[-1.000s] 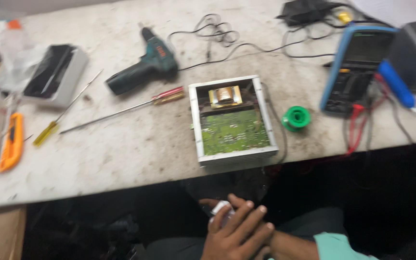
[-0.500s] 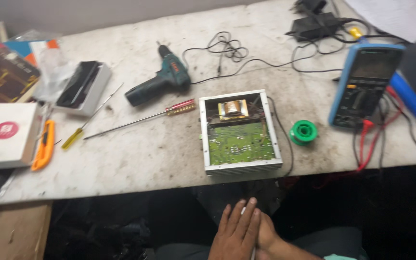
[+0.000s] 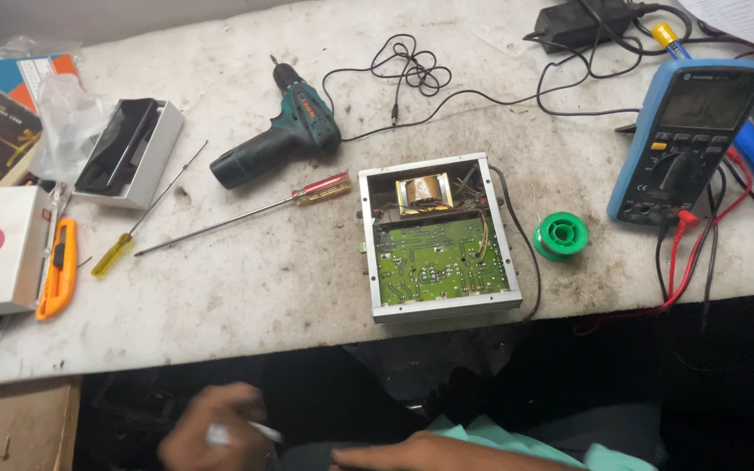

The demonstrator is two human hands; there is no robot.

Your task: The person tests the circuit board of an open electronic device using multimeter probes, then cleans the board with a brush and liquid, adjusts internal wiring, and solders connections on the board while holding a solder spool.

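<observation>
Stained white workbench (image 3: 246,288), open chassis (image 3: 436,237), drill (image 3: 277,139), screwdrivers (image 3: 246,212), multimeter (image 3: 687,139), possibly solder spool (image 3: 560,235)

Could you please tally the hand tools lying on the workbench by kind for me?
Screwdrivers: 2, a red-handled one and a yellow-handled one
Cordless drill: 1
Utility knife, orange: 1
Multimeter, blue: 1
Total: 5
</observation>
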